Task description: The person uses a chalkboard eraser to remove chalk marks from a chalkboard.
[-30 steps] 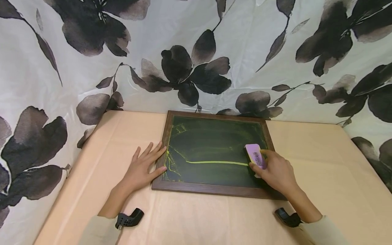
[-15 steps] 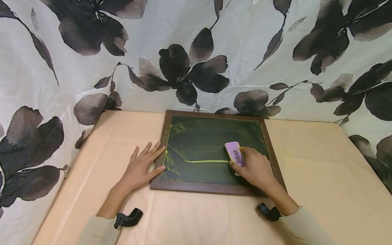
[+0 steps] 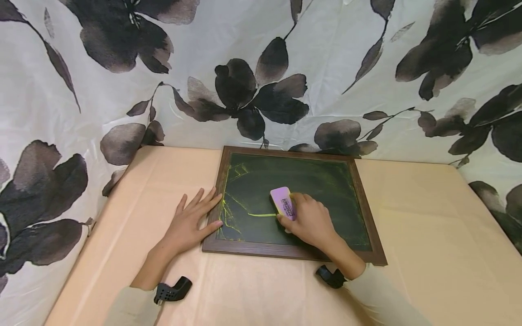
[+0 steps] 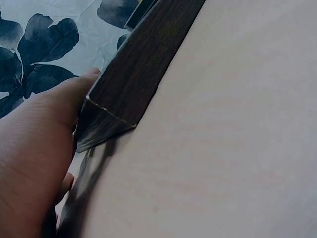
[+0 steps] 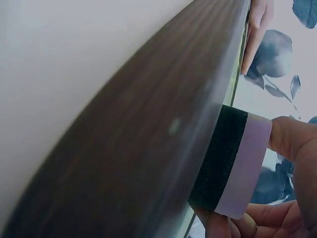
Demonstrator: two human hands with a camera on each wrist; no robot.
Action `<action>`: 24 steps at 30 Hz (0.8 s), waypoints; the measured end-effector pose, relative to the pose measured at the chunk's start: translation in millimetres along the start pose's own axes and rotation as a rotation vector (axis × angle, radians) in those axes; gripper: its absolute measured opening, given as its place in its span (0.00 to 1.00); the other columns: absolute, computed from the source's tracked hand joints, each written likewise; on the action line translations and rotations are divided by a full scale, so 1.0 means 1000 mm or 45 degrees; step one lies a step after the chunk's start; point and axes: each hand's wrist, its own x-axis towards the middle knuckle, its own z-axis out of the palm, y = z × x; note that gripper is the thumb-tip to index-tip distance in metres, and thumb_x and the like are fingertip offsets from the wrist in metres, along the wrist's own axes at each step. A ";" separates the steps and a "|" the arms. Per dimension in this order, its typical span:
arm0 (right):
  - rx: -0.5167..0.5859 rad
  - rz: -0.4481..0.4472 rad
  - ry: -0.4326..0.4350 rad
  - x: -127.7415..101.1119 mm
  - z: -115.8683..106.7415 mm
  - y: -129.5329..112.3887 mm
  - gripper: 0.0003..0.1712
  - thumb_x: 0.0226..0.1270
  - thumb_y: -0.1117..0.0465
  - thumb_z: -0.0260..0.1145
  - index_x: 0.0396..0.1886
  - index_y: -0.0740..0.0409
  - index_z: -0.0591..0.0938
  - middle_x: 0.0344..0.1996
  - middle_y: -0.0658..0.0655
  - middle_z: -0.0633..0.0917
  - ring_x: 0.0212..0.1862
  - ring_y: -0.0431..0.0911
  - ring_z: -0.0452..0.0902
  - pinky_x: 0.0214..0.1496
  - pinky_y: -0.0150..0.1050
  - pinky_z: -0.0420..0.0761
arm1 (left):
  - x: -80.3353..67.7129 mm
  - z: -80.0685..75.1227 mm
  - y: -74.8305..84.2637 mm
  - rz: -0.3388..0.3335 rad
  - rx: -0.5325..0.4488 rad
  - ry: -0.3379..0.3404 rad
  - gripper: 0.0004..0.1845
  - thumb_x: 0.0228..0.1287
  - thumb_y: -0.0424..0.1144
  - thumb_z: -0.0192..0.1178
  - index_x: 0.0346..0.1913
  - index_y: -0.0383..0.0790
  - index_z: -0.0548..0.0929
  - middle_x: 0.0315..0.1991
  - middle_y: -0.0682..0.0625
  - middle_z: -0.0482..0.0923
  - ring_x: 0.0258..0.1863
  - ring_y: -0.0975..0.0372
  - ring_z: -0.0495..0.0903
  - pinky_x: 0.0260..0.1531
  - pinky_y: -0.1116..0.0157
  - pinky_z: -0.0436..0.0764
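A wood-framed chalkboard (image 3: 318, 181) lies on the table, with a short yellow chalk line (image 3: 262, 215) left of its middle and fainter yellow marks near the left edge. My right hand (image 3: 311, 220) grips a purple chalkboard eraser (image 3: 283, 201) between thumb and fingers, at the right end of that line. In the right wrist view the eraser's dark felt side (image 5: 220, 156) faces the board. With fingers spread, my left hand (image 3: 189, 222) rests at the board's left frame, thumb and fingertips on the wood. The left wrist view shows the frame's corner (image 4: 124, 84) beside this hand.
The board sits on a pale peach table cover (image 3: 428, 217). A white curtain with dark flowers (image 3: 253, 99) hangs behind the table and along its left side. Black devices (image 3: 173, 290) are strapped at both wrists.
My right hand has slid the eraser leftward across the board, along the yellow line. The line is now much shorter, wiped away from its right end. My left hand stays in place.
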 end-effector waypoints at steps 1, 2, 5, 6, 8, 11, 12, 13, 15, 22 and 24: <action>0.001 -0.007 0.001 0.001 0.001 -0.003 0.35 0.51 0.46 0.72 0.52 0.68 0.80 0.36 0.61 0.83 0.28 0.50 0.77 0.23 0.46 0.78 | 0.000 0.000 0.000 0.001 0.000 0.001 0.37 0.66 0.61 0.53 0.74 0.52 0.61 0.74 0.51 0.52 0.73 0.49 0.48 0.66 0.41 0.37; 0.001 -0.013 -0.001 0.002 0.002 -0.005 0.35 0.51 0.46 0.72 0.52 0.68 0.80 0.36 0.61 0.83 0.27 0.50 0.77 0.23 0.45 0.77 | 0.000 0.000 0.000 0.001 0.002 0.001 0.37 0.66 0.61 0.53 0.74 0.52 0.61 0.74 0.51 0.52 0.73 0.49 0.48 0.66 0.41 0.37; 0.005 -0.034 -0.007 0.006 0.006 -0.015 0.34 0.51 0.47 0.72 0.52 0.67 0.80 0.35 0.60 0.82 0.27 0.49 0.77 0.23 0.45 0.77 | 0.000 0.000 -0.001 -0.002 0.007 0.002 0.37 0.66 0.61 0.53 0.74 0.52 0.61 0.74 0.51 0.52 0.73 0.49 0.48 0.66 0.41 0.37; 0.003 -0.045 -0.004 0.008 0.008 -0.018 0.34 0.51 0.47 0.71 0.51 0.67 0.80 0.35 0.59 0.82 0.27 0.49 0.77 0.23 0.45 0.77 | -0.001 0.000 -0.001 -0.003 0.006 0.004 0.37 0.66 0.61 0.54 0.74 0.52 0.61 0.75 0.51 0.52 0.73 0.49 0.48 0.66 0.41 0.37; 0.008 -0.070 -0.004 0.010 0.011 -0.025 0.33 0.52 0.47 0.71 0.51 0.67 0.80 0.33 0.58 0.82 0.26 0.48 0.76 0.23 0.45 0.77 | -0.001 0.000 -0.001 -0.003 0.009 0.008 0.37 0.66 0.60 0.54 0.74 0.51 0.61 0.74 0.51 0.52 0.73 0.49 0.48 0.66 0.41 0.37; 0.009 -0.101 -0.008 0.014 0.016 -0.035 0.32 0.53 0.47 0.70 0.51 0.66 0.80 0.32 0.57 0.81 0.26 0.47 0.76 0.23 0.45 0.77 | -0.002 0.001 -0.001 -0.002 0.007 0.013 0.37 0.66 0.60 0.54 0.73 0.51 0.62 0.74 0.50 0.53 0.73 0.49 0.48 0.66 0.40 0.37; 0.009 -0.112 -0.010 0.015 0.017 -0.038 0.32 0.53 0.47 0.70 0.50 0.66 0.80 0.31 0.56 0.81 0.26 0.47 0.76 0.23 0.45 0.78 | -0.003 0.001 -0.001 -0.001 0.008 0.014 0.36 0.66 0.60 0.54 0.73 0.51 0.62 0.74 0.50 0.53 0.73 0.49 0.48 0.66 0.40 0.38; 0.008 -0.121 -0.013 0.016 0.019 -0.041 0.32 0.53 0.46 0.70 0.50 0.66 0.80 0.31 0.56 0.81 0.26 0.47 0.76 0.23 0.45 0.78 | -0.003 0.002 -0.001 0.000 0.010 0.014 0.36 0.66 0.60 0.54 0.73 0.51 0.62 0.74 0.50 0.53 0.73 0.49 0.48 0.66 0.40 0.38; 0.002 -0.137 -0.021 0.018 0.021 -0.046 0.32 0.53 0.46 0.70 0.50 0.66 0.80 0.30 0.56 0.80 0.26 0.47 0.76 0.23 0.45 0.78 | -0.003 0.002 -0.001 0.001 0.012 0.015 0.36 0.66 0.60 0.54 0.73 0.51 0.62 0.74 0.50 0.53 0.73 0.49 0.49 0.66 0.40 0.38; -0.008 -0.201 -0.061 0.023 0.026 -0.062 0.33 0.54 0.45 0.69 0.52 0.65 0.80 0.31 0.56 0.81 0.25 0.46 0.76 0.22 0.42 0.76 | -0.002 0.003 -0.001 0.015 0.022 0.030 0.36 0.66 0.61 0.53 0.73 0.51 0.63 0.74 0.51 0.53 0.73 0.49 0.49 0.66 0.40 0.38; -0.010 -0.206 -0.066 0.022 0.027 -0.065 0.33 0.53 0.44 0.69 0.53 0.63 0.80 0.31 0.55 0.81 0.25 0.45 0.75 0.21 0.40 0.75 | -0.002 0.003 -0.001 0.019 0.027 0.032 0.36 0.66 0.61 0.53 0.73 0.51 0.63 0.74 0.51 0.53 0.73 0.49 0.49 0.66 0.40 0.39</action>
